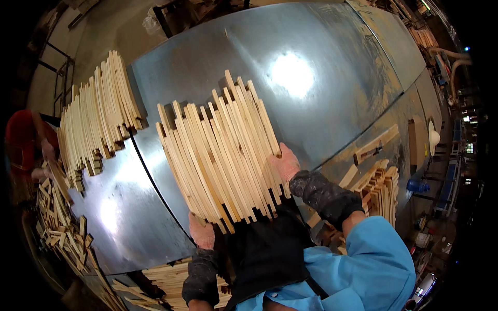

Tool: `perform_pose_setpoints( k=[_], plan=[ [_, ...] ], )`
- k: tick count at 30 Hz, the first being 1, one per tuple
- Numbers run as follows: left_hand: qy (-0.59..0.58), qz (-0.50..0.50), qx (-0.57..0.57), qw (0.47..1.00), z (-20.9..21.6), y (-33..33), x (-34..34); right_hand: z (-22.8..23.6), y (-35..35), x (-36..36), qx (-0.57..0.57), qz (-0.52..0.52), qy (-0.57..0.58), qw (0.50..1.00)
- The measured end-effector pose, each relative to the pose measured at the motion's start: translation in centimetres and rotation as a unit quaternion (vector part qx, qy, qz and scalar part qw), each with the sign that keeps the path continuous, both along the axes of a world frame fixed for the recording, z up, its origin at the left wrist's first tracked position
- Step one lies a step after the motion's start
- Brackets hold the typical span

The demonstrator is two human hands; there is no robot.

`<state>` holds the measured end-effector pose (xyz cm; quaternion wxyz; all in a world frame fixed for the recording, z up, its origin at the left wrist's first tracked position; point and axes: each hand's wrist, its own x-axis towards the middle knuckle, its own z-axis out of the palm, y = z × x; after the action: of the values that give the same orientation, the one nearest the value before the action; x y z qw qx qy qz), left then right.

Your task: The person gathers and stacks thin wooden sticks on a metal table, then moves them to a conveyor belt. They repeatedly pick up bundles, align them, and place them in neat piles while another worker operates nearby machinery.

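Observation:
A wide row of pale wooden strips [220, 153] lies side by side on the metal-topped table in front of me, their ends uneven at the far and near sides. My left hand [202, 234], in a pinkish work glove, grips the row at its near left corner. On the opposite side, my right hand [286, 163] is gloved the same way and clasps the outer right strip. Some fingers of both hands are hidden by the wood. The near ends of the strips reach up to my dark apron [267, 254].
Another row of strips [98, 109] sits at the left, where a person in red [26, 142] handles wood. Loose offcuts [62, 236] pile up below. Stacked strips [381, 192] stand right of my arm; more [176, 282] lie lower left. The metal tabletop [337, 98] has seams.

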<state>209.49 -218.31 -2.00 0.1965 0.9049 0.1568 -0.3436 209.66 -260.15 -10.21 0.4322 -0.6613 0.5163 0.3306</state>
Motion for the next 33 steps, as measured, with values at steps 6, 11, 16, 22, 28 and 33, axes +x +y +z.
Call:
perform_pose_setpoints(
  k=[6, 11, 16, 22, 28, 33],
  plan=[
    [0.078, 0.005, -0.04, 0.996, 4.9, -1.9, 6.0, 0.5, -2.3, 2.5, 0.053, 0.049, -0.032, 0.997],
    [-0.095, 0.168, -0.063, 0.979, 8.5, -7.5, 2.8, 0.0, -4.6, 6.7, 0.012, 0.219, 0.015, 0.976],
    [0.316, 0.246, -0.275, 0.874, 11.0, -13.4, -2.6, 0.4, -5.5, 13.7, -0.066, 0.403, -0.115, 0.906],
    [0.415, 0.412, -0.287, 0.759, 5.9, -14.6, -8.3, -0.8, -4.6, 23.3, -0.088, 0.417, -0.285, 0.858],
    [0.347, 0.491, -0.316, 0.734, 6.4, -18.6, -9.0, -2.0, -3.2, 29.1, -0.165, 0.497, -0.264, 0.81],
    [0.327, 0.516, -0.309, 0.729, 6.0, -18.5, -10.9, -1.7, -2.8, 31.0, -0.177, 0.567, -0.211, 0.776]
  ],
)
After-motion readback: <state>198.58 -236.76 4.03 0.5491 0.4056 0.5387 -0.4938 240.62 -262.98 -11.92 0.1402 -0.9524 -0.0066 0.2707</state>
